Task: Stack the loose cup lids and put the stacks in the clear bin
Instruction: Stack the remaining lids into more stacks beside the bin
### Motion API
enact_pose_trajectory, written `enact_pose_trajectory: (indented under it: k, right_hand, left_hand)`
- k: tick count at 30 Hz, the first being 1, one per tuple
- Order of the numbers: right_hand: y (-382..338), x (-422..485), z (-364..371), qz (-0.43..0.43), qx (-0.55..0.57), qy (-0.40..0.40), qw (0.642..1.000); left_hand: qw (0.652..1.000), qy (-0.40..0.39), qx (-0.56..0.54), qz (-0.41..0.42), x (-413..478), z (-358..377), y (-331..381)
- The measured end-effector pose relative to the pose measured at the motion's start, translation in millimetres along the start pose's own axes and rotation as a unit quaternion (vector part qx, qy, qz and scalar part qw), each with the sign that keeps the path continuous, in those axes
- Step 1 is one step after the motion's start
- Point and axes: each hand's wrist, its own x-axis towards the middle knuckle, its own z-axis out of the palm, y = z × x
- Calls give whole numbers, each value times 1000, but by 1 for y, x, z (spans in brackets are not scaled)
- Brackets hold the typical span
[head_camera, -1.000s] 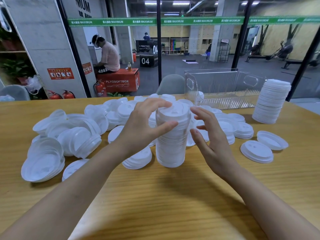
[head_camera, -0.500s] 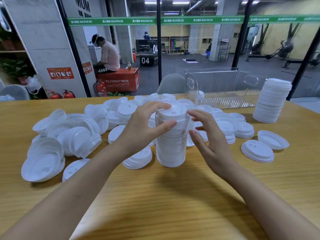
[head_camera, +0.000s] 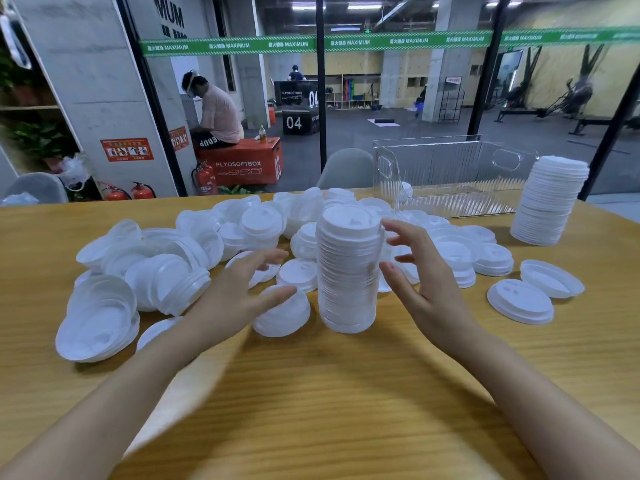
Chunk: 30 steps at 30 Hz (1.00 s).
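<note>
The counter (head_camera: 346, 393) looks like light wood with a fine straight grain. Its surface is smooth and has a soft shine. The lids (head_camera: 166, 282) are of thin white plastic, smooth and half matt, a little translucent at the rims. The stack (head_camera: 348, 271) is of the same plastic. The bin (head_camera: 450, 174) is of clear glossy plastic, with ribbed walls and floor.

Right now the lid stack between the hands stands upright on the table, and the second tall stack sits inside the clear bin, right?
No. The head view shows the second tall stack standing on the table outside the clear bin, by its right end. The rest holds.
</note>
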Motion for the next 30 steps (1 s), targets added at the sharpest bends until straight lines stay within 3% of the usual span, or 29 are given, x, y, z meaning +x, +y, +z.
enact_pose_trajectory:
  k: [5,13,19,24,30]
  right_hand:
    - [-2,-2,3,69,25,-55,996]
    - [-1,-2,5,79,29,-59,995]
    - [2,-2,5,69,41,-50,995]
    - [3,-2,5,56,25,-20,998]
    - [1,-1,2,13,14,33,999]
  left_hand:
    - [992,-80,98,6,-11,14,-22]
    - [992,-37,119,0,-11,14,-31]
    - [998,57,27,1,-9,10,-19]
    - [981,163,-96,35,4,-10,20]
    - [975,140,-112,129,24,-7,70]
